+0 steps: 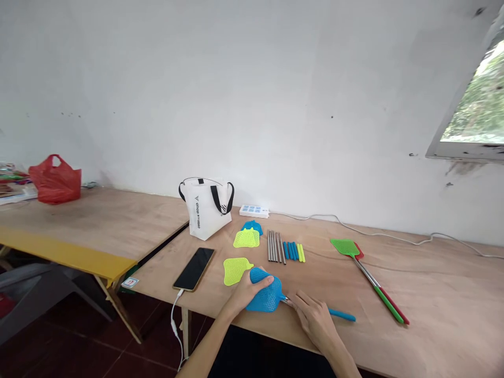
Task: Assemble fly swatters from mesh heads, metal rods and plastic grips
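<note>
A blue fly swatter (264, 299) lies across the front of the table between my hands. My left hand (252, 290) grips the edge of its perforated head, thumb on top. Closed over the metal rod just below the head is my right hand (314, 318), which hides most of the rod. The blue handle (342, 314) sticks out to the right of that hand. Beyond my left hand lies a loose yellow swatter head (235, 271). Farther back are another yellow head (246, 238) and blue heads (252, 227). Several metal rods (276, 247) lie beside blue grips (290, 251) and yellow grips (301, 253).
To the right lie a green fly swatter (344, 247) and a red fly swatter (401, 315), overlapping. A phone (194, 269) on a cable is at the left, near a white bag (205, 210). A power strip (254, 211) sits by the wall; a red plastic bag (59, 184) stands on the left table.
</note>
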`<action>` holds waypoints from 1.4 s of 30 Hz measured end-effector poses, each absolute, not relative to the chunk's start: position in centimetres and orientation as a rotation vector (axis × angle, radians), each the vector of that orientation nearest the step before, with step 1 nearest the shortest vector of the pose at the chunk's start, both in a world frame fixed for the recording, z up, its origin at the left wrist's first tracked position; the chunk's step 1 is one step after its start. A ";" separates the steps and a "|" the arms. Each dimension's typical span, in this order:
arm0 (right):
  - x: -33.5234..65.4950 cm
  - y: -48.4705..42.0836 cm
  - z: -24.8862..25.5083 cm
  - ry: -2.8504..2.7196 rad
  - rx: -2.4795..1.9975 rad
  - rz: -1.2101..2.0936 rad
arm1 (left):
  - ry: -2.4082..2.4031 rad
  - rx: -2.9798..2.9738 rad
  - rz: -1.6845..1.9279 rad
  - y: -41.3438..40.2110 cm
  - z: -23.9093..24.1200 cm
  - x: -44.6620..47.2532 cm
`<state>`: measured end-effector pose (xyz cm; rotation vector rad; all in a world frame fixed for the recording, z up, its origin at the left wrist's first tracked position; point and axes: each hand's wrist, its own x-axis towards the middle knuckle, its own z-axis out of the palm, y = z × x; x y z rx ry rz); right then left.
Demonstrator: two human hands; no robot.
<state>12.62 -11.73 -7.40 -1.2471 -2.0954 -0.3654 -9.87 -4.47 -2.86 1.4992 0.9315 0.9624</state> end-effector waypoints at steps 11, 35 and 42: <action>12.9 -11.3 -7.5 -1.928 -1.490 -0.457 | 1.249 1.706 1.113 -2.1 -2.8 -13.6; 13.1 -10.9 -8.6 -1.891 -1.574 -0.424 | 1.826 2.270 0.385 -0.9 -2.9 -18.6; 13.2 -11.0 -8.5 -1.895 -1.562 -0.384 | 1.876 2.123 0.357 -0.9 -1.7 -20.2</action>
